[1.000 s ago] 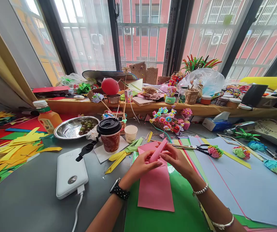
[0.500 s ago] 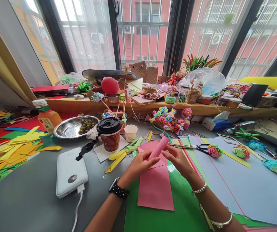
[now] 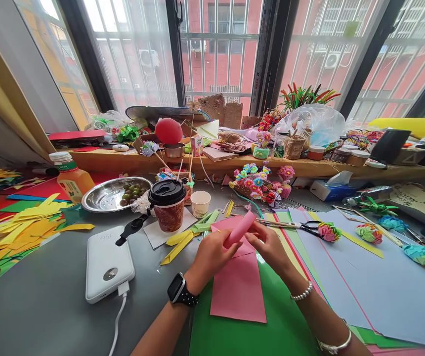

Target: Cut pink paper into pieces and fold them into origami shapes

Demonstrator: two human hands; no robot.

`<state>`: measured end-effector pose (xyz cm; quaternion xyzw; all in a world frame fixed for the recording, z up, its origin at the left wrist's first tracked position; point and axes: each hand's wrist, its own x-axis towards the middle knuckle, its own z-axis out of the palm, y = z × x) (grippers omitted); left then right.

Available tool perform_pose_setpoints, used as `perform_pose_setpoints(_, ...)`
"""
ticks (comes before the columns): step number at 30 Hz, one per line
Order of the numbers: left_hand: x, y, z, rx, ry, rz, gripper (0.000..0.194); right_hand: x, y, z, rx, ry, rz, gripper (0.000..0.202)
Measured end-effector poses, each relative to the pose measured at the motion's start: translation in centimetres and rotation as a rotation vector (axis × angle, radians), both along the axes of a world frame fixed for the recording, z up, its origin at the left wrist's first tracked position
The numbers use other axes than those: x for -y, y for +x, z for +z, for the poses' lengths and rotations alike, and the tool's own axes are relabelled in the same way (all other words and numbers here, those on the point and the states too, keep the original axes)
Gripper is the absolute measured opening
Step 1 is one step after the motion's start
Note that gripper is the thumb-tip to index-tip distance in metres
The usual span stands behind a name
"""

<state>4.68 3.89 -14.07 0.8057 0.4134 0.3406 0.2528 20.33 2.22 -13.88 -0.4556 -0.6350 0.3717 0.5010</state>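
Observation:
My left hand [image 3: 212, 249] is closed around the lower part of a smooth pink tube [image 3: 242, 227], which slants up to the right. Whether it is rolled paper or a glue stick, I cannot tell. At the tube's upper right side, the fingers of my right hand [image 3: 268, 242] are bent against it, their tips partly hidden. Below both hands, a long pink paper sheet [image 3: 238, 291] lies on a glossy green sheet [image 3: 286, 321], with another pink piece overlapping its upper end.
Scissors [image 3: 309, 228] and paper flowers [image 3: 329, 231] lie on white sheets [image 3: 386, 282] at right. To the left stand a lidded coffee cup [image 3: 167, 212], a small paper cup [image 3: 200, 203] and a white power bank [image 3: 109, 262] with its cable. Yellow paper strips [image 3: 178, 244] lie near my left hand.
My left hand has turned and closed further round the pink tube, bringing the watch face into view. Both hands and the tube have shifted slightly left.

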Motion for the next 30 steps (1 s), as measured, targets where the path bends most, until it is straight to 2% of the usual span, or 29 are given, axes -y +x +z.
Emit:
perform_pose_setpoints(4, 0.0, 0.0, -0.6, -0.163, 0.189, 0.109, 0.029, 0.0, -0.3, 0.0, -0.012, 0.017, -0.017, 0.027)
perform_pose_setpoints(8, -0.1, 0.1, -0.8, -0.26, 0.252, 0.132, 0.033, 0.0, -0.2, 0.0, -0.006, 0.02, -0.02, 0.025)
perform_pose_setpoints(11, -0.1, 0.2, -0.9, -0.238, 0.249, 0.104, 0.031, 0.0, -0.1, -0.1, 0.029, 0.026, -0.066, 0.021)
perform_pose_setpoints(18, 0.3, 0.2, -0.5, -0.127, 0.142, 0.058, 0.037, -0.2, 0.1, -0.3, 0.059, -0.01, -0.191, 0.017)
perform_pose_setpoints(24, 0.2, -0.2, 0.5, 0.102, -0.061, -0.025, 0.03, -0.2, 0.4, 0.0, 0.127, 0.051, -0.111, 0.02)
perform_pose_setpoints(30, -0.1, -0.4, 0.7, 0.321, -0.18, 0.069, 0.03, 0.5, 0.0, 0.7, 0.215, 0.083, -0.048, 0.018)
